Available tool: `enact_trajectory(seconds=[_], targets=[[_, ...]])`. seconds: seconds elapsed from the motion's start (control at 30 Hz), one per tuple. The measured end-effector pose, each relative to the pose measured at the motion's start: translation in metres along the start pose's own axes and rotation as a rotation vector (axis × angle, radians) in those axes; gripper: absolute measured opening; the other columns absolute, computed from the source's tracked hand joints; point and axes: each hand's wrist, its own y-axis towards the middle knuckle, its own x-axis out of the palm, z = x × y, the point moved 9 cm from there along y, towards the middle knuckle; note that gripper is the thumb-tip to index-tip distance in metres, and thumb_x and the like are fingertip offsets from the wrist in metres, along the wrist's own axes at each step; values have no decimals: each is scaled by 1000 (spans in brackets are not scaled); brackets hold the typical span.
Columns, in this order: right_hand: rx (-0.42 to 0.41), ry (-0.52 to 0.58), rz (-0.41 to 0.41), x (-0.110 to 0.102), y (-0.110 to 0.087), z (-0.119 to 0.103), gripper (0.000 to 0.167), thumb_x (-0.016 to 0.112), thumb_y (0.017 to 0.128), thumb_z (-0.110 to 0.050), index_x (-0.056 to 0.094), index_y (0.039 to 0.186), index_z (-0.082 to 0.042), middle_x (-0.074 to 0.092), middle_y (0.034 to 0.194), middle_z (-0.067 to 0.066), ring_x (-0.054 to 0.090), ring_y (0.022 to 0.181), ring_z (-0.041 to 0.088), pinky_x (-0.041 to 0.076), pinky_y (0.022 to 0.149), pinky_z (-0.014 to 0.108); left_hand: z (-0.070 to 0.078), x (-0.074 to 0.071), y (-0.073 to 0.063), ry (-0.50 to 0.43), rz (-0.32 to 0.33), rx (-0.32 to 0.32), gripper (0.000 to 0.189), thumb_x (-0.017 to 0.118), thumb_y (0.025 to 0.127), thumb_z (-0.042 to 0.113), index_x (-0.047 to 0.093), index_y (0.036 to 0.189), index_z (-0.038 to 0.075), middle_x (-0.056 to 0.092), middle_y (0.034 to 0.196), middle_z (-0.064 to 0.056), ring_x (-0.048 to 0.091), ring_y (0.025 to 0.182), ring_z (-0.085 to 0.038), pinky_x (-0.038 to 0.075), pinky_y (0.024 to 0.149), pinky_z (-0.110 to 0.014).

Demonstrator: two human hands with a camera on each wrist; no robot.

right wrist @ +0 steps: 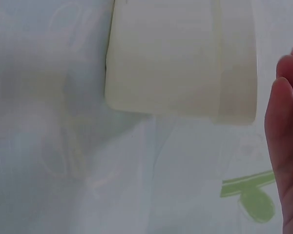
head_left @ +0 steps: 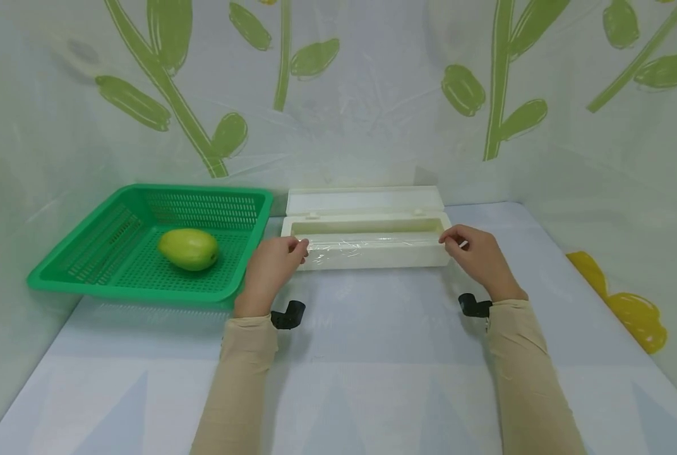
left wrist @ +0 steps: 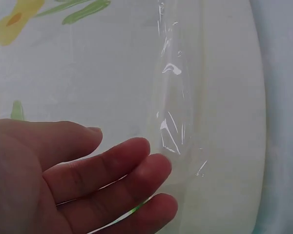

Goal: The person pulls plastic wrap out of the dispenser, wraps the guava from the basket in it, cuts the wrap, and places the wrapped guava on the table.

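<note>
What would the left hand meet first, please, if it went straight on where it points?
Probably the clear film along the box: the left hand points at it and looks very close, though depth is unclear.

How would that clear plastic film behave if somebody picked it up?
The clear plastic film would probably be floppy, as its surface shows crinkles. It is see-through and looks thin, so it is likely light and might tear easily. Its bright glints suggest a smooth surface, perhaps slippery.

The right wrist view's edge cuts off the right hand; both wrist views crop the box; the left hand hides some basket; where the film ends is unclear
</note>
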Motion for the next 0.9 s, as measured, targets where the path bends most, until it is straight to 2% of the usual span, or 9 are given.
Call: enact_trajectory(seconds=[0.17,0.27,0.37,0.5,0.7,0.9], targets=[[60,31,-53,2,-2,8,21,45,89,-19,64,96,-13,62,80,6,55,65,17,42,58,33,-2,7,0,38,-58,-17,41,41,92,39,68,73,15,59,67,0,47,63,-18,36,53,-30],[70,39,-61,2,-2,10,21,46,90,-20,64,97,-13,62,79,8,55,65,18,41,56,32,-3,13,0,40,-122,-26,46,39,92,41,67,69,13,59,65,-2,47,62,-18,35,54,-30],[85,43,-62,3,-3,14,22,45,91,-23,63,98,-14,61,77,7,54,65,18,40,55,31,-7,21,-2,10,-206,-28,51,38,92,46,66,65,12,62,67,-4,53,63,-21,38,59,-31],[124,61,-62,5,-4,23,28,46,92,-35,63,95,-13,57,71,4,51,64,17,39,55,30,-14,35,-3,-59,-306,-42,60,34,91,53,65,63,10,64,68,-7,60,64,-25,40,67,-33],[222,173,-105,11,-8,36,51,43,88,-51,63,87,-5,56,72,7,52,68,20,41,63,31,-18,42,-1,-119,-329,-39,67,30,91,55,65,59,8,64,65,-7,61,58,-25,40,75,-34],[298,271,-155,15,-10,44,65,39,87,-56,63,84,4,59,70,11,56,64,22,48,64,37,-24,49,1,-204,-358,-105,76,22,90,60,64,60,4,63,59,-7,61,53,-24,46,64,-37]])
